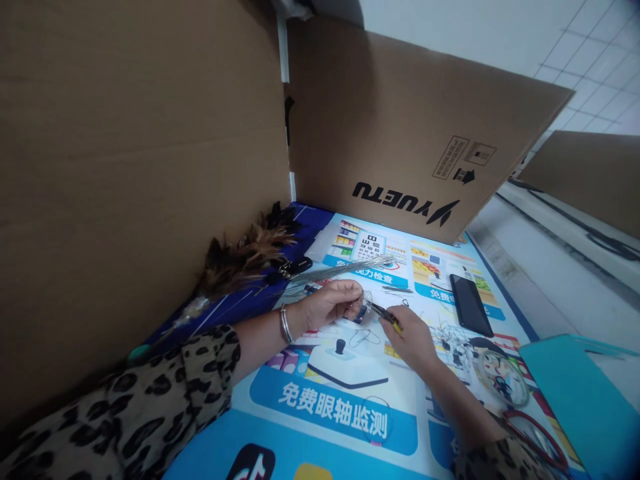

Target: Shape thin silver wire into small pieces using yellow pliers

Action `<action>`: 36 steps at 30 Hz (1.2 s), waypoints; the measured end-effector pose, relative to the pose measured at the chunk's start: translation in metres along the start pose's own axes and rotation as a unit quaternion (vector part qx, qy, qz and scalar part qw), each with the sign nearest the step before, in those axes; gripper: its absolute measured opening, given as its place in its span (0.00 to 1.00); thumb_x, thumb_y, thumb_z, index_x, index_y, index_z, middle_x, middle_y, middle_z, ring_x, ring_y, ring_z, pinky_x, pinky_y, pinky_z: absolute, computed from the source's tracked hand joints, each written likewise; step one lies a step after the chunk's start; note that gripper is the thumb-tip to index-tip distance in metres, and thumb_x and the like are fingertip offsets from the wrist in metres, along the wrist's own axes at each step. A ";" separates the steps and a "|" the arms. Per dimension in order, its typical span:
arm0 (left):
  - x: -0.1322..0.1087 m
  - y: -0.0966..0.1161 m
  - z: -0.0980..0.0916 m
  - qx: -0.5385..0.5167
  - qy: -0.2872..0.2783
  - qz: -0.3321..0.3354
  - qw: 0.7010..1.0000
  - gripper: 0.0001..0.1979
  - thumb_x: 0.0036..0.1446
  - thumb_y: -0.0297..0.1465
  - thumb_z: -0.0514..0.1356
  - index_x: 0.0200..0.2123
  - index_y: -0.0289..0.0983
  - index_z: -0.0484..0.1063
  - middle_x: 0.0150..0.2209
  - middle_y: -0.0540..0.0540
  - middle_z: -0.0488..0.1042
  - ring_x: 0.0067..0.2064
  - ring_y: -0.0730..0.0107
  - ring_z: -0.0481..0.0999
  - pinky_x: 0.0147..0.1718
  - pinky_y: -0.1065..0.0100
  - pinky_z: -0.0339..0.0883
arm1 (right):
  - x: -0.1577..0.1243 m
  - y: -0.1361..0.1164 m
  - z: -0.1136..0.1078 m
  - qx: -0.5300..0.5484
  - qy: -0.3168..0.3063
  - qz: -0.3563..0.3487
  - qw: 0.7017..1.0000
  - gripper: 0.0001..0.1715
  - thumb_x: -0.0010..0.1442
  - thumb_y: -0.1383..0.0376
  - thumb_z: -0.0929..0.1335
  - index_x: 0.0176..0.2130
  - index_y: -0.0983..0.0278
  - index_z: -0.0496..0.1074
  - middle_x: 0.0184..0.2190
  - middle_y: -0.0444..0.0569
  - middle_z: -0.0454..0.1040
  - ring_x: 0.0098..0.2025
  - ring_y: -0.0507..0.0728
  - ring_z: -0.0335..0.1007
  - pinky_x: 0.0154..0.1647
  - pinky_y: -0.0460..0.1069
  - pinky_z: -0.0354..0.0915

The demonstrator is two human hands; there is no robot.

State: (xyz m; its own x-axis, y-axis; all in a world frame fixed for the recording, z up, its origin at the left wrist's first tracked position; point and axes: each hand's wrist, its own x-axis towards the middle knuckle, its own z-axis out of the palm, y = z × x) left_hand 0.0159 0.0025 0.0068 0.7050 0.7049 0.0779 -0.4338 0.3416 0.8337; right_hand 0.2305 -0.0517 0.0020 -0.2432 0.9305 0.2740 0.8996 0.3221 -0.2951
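My left hand, with a silver bangle at the wrist, pinches a small ring of thin wire above the printed sheet. My right hand is wrapped round yellow-handled pliers, whose tips point left and meet the wire ring. Whether the jaws are closed on the wire is too small to tell. Just behind my left hand lies a bundle of thin silvery wires. A loose bent wire rests on the sheet below both hands.
Cardboard panels stand at the left and back. Brown feathers lie along the left panel. On the right are a black phone, a round clear dish, a red hoop and a turquoise folder.
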 end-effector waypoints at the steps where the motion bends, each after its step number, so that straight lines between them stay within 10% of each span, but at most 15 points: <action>1: 0.000 0.000 0.000 0.006 0.009 -0.001 1.000 0.09 0.53 0.32 0.57 0.28 0.33 0.62 0.23 0.49 0.66 0.22 0.78 0.65 0.23 0.74 0.55 | 0.000 0.000 0.000 0.003 0.002 -0.002 1.000 0.14 0.57 0.57 0.60 0.39 0.61 0.66 0.34 0.47 0.70 0.38 0.55 0.64 0.37 0.47 0.59; 36: 0.000 0.001 0.007 0.118 0.093 0.045 0.988 0.11 0.52 0.36 0.58 0.28 0.33 0.64 0.24 0.50 0.67 0.23 0.80 0.65 0.24 0.75 0.58 | -0.001 0.001 0.000 -0.014 -0.001 0.007 1.000 0.13 0.58 0.56 0.59 0.37 0.61 0.67 0.32 0.46 0.71 0.35 0.54 0.66 0.33 0.46 0.58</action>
State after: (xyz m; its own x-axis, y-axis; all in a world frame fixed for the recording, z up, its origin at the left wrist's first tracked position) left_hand 0.0191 -0.0013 0.0113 0.5454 0.8349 0.0738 -0.3321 0.1344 0.9336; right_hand 0.2315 -0.0520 0.0016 -0.2308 0.9351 0.2690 0.9126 0.3039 -0.2735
